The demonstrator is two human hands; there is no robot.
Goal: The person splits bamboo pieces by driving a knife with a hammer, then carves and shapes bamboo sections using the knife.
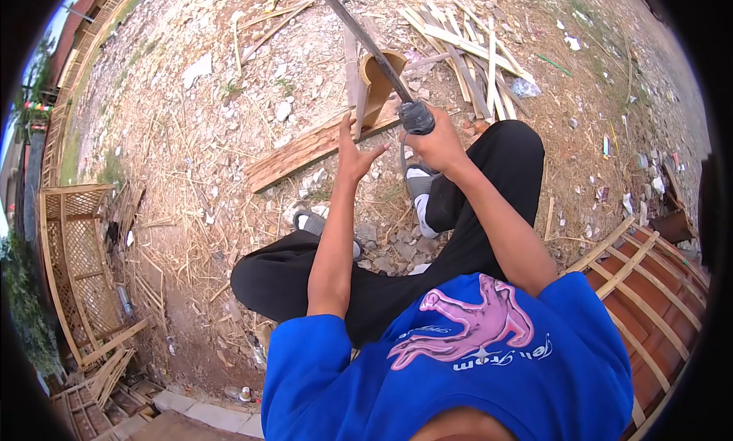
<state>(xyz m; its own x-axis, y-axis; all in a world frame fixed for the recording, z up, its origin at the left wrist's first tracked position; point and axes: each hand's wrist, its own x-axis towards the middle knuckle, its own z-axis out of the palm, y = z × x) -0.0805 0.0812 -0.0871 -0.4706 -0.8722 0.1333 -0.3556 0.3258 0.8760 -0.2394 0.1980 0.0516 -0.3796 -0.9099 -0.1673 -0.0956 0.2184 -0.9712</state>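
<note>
My right hand (pixel 438 142) is closed around the black-taped handle (pixel 417 118) of a machete. Its long dark blade (pixel 347 21) points away and to the left, crossing in front of a split bamboo piece (pixel 372 97). Whether the blade touches the bamboo I cannot tell. The bamboo stands tilted on end at a rough wooden beam (pixel 286 161) lying on the ground before my feet. My left hand (pixel 356 157) is open beside the bamboo's lower left side, fingers and thumb apart, with nothing in it.
Split bamboo strips (pixel 466 48) lie heaped beyond the beam. Stones and litter cover the ground, including a plastic bag (pixel 525 87). A lattice bamboo frame (pixel 76 269) stands at left. Bamboo slats (pixel 649 296) are close on my right. My shoes (pixel 421 193) are near the beam.
</note>
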